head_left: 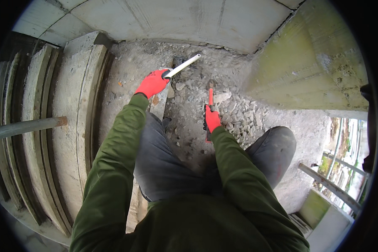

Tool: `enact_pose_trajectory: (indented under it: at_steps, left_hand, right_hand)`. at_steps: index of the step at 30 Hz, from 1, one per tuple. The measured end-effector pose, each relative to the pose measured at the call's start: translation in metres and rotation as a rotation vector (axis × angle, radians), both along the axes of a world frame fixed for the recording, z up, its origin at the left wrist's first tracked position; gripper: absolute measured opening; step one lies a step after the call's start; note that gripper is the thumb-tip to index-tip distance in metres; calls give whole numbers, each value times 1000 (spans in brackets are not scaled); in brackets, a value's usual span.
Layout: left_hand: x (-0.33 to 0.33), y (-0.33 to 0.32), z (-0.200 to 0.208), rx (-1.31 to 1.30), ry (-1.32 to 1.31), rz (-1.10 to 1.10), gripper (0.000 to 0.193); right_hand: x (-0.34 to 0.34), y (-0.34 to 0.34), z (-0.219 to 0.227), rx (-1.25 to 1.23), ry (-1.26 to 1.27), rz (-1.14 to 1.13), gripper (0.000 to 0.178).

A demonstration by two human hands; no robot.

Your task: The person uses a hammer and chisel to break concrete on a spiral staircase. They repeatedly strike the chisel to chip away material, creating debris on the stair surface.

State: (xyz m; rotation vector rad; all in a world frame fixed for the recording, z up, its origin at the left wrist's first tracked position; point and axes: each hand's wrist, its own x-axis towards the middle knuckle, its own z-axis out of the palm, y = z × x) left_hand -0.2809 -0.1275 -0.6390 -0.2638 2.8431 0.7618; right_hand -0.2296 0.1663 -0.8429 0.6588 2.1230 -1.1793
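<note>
Dusty concrete floor (124, 69), littered with grit, lies in a corner beneath the person. White tube (185, 66) is just above the floor's upper middle, its open end pointing up and to the right; the left hand (154, 83), in a red glove, is closed around its lower end. Lower and to the right, the right hand (213, 119), also red-gloved, grips a red tool (211, 97) upright in the view, its dark tip pointing away from the person; whether that tip touches the ground I cannot tell. Broken stone (244, 119) is heaped just beside the right hand, and a pale slab (160, 103) lies under the left wrist. Grey-trousered knees bend on either side. Farther out, long ledges (67, 109) line the left, crossed by a metal pole (29, 128); a grey wall (180, 21) closes the top, and a greenish panel (311, 63) slants at upper right.
</note>
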Motion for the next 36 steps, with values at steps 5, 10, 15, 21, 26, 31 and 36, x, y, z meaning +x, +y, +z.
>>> enact_pose_trajectory:
  at_steps: [5,10,15,21,26,31,36]
  left_hand:
    - [6,-3,-41,-184,-30,16,46]
    - [8,17,-61,-420,199,-129,47]
    - [12,46,-64,-513,100,-83,50]
    - [14,54,-61,-457,103,-24,46]
    - [8,57,-63,-421,169,-28,45]
    - [14,51,-60,-375,126,18,45]
    - [14,54,-59,-396,141,-6,48]
  right_hand:
    - [7,-22,64,98,21,43,76]
    - [-4,-20,61,37,4,-67,77]
    - [-25,-35,93,-224,173,-252,68]
    - [-70,-54,141,-684,431,-578,51]
    - [-77,-74,93,-464,400,-414,53]
    - [-78,-64,122,-622,278,-391,56]
    - [-90,-78,152,-697,573,-588,52]
